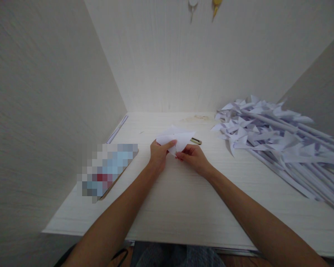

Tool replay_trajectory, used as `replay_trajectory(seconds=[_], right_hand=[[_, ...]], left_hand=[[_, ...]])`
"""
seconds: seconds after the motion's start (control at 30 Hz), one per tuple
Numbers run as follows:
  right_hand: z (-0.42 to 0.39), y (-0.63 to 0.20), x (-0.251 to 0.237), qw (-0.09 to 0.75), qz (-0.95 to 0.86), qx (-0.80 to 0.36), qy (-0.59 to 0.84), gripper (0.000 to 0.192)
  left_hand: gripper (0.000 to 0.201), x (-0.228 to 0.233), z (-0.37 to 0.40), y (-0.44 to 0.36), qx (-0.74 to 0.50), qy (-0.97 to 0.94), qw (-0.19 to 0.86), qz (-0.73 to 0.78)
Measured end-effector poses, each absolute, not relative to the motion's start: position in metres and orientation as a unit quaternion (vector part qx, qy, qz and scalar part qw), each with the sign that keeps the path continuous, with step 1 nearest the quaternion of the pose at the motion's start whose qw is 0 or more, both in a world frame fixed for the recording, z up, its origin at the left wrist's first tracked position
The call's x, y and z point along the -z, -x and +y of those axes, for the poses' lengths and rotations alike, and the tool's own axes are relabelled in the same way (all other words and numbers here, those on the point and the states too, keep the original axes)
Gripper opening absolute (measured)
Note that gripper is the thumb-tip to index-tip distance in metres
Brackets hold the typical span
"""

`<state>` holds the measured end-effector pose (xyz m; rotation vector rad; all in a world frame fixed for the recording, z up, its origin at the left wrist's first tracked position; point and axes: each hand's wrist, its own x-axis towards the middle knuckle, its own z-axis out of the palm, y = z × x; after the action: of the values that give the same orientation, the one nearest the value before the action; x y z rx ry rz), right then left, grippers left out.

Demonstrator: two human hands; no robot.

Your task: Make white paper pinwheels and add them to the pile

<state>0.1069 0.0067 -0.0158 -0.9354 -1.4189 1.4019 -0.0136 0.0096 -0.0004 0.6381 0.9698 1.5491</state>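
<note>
A white sheet of paper (180, 140) with pointed, bent corners is between my two hands above the middle of the table. My left hand (159, 152) grips it from the left, thumb pressed flat on top and the other fingers underneath. At the paper's lower tip, my right hand (193, 157) has its thumb and fingertips pinched together. A thin dark mark or slit shows beside that pinch; whether something small is held there too, I cannot make out. Just behind my right hand lies a utility knife (196, 141), partly covered by the paper.
Many white paper pinwheels (250, 129) on rolled paper sticks (303, 174) are heaped at the right. A blurred-out flat object (114, 168) lies at the left, near a thin paper roll (117, 129) along the wall. Panels enclose the white table (183, 207); two hooks (216, 7) hang above.
</note>
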Motion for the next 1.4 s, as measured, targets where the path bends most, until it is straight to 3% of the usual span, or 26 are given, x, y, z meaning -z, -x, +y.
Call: replay_trajectory(seconds=[0.47,0.67,0.8,1.07,1.4], right_hand=[[0.006,-0.104,0.016,0.478,-0.531,-0.575,0.399,0.023],[0.011,-0.113,0.013,0.610,-0.411,-0.527,0.426,0.021],[0.014,-0.116,0.011,0.670,-0.335,-0.517,0.414,0.029],[0.006,-0.107,0.010,0.551,-0.395,-0.645,0.352,0.029],[0.007,-0.107,0.011,0.539,-0.413,-0.647,0.347,0.025]], left_hand=[[0.025,-0.005,0.011,0.018,-0.674,-0.221,0.588,0.390],[0.019,-0.003,0.014,0.024,-0.581,-0.277,0.637,0.425],[0.024,0.000,0.009,0.017,-0.509,-0.345,0.654,0.441],[0.026,0.001,0.008,0.015,-0.550,-0.317,0.649,0.419],[0.028,0.000,0.008,0.016,-0.558,-0.319,0.645,0.413]])
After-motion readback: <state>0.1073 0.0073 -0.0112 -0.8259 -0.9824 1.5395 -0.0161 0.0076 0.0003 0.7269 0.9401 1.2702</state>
